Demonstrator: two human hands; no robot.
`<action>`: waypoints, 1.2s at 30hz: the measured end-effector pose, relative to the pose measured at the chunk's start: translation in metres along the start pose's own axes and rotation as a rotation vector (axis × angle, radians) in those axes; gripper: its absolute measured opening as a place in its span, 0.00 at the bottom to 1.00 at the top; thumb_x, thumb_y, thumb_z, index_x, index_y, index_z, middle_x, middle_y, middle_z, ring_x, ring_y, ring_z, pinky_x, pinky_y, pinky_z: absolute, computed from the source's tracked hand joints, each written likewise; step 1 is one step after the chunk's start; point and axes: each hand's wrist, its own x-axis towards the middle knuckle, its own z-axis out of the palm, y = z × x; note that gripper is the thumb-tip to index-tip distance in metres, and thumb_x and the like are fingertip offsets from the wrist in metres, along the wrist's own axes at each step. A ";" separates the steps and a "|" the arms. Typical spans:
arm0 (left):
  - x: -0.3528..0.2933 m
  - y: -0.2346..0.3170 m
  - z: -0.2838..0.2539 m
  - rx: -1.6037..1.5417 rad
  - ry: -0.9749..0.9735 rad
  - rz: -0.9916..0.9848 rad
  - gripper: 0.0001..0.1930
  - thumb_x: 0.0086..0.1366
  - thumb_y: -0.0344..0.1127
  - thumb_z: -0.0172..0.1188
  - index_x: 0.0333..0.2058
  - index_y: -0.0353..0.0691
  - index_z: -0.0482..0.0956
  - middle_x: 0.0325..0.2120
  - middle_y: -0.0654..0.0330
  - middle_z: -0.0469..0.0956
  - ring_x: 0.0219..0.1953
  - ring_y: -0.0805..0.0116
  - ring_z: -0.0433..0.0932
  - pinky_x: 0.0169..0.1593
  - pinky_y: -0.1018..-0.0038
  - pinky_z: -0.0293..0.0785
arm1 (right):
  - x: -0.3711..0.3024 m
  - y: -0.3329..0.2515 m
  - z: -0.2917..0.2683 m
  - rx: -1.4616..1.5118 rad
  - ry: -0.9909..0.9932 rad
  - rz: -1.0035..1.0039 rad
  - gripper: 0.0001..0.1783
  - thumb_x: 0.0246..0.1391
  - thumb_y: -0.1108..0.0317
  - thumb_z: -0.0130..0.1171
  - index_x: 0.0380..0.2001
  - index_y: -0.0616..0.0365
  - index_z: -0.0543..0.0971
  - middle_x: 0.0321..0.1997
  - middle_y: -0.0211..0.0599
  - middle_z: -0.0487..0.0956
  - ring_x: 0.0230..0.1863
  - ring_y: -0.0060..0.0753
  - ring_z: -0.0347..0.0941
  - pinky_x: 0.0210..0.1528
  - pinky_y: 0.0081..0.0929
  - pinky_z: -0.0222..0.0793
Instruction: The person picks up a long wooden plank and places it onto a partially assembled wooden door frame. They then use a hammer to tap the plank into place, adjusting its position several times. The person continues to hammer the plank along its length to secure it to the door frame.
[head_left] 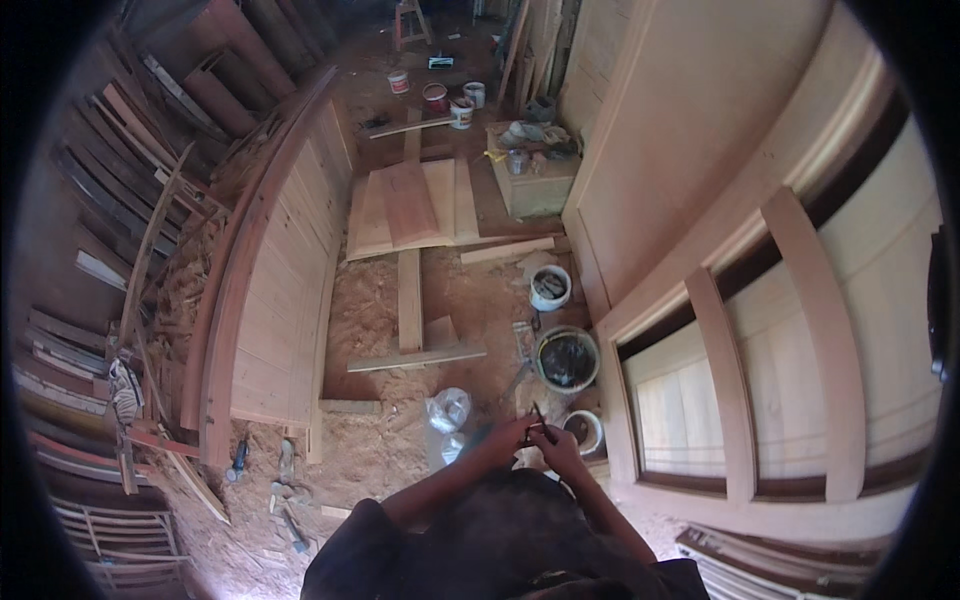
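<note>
Low in the picture, close to my body, my left hand [511, 438] and my right hand [561, 450] meet with fingers closed. A small, dark, slim object [541, 420] sticks up between them; its kind is too small to make out. To the right of my hands stands a white bucket [599, 430], and beyond it a larger bucket [596, 377] with dark contents. A crumpled clear plastic bag [447, 412] lies on the floor to the left of my hands.
A wooden panel [275, 320] stands along the left, and a large framed wooden door [720, 400] leans on the right. Boards [410, 300] lie across the dusty floor ahead. Another white bucket [549, 304], a wooden box [545, 190] and several paint pots [460, 115] stand farther off.
</note>
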 end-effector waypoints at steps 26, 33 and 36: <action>0.148 0.016 -0.125 -0.261 0.181 0.048 0.19 0.69 0.27 0.56 0.58 0.37 0.75 0.53 0.55 0.80 0.54 0.61 0.80 0.58 0.65 0.75 | 0.199 -0.181 -0.014 -0.146 -0.282 -0.243 0.20 0.64 0.62 0.61 0.54 0.64 0.80 0.47 0.45 0.87 0.50 0.32 0.82 0.53 0.35 0.76; 0.188 0.083 -0.111 -0.773 0.105 -0.379 0.26 0.80 0.54 0.45 0.64 0.42 0.71 0.60 0.59 0.75 0.63 0.63 0.73 0.62 0.61 0.70 | 0.233 -0.148 -0.065 -0.169 -0.213 -0.067 0.24 0.63 0.55 0.64 0.50 0.67 0.82 0.41 0.46 0.87 0.46 0.32 0.83 0.50 0.36 0.76; 0.196 0.092 -0.115 -0.636 0.153 -0.439 0.27 0.79 0.55 0.45 0.65 0.42 0.70 0.62 0.57 0.75 0.65 0.62 0.73 0.62 0.60 0.70 | 0.244 -0.142 -0.093 -0.161 -0.129 0.017 0.25 0.63 0.54 0.66 0.47 0.68 0.83 0.39 0.42 0.87 0.42 0.29 0.82 0.47 0.33 0.75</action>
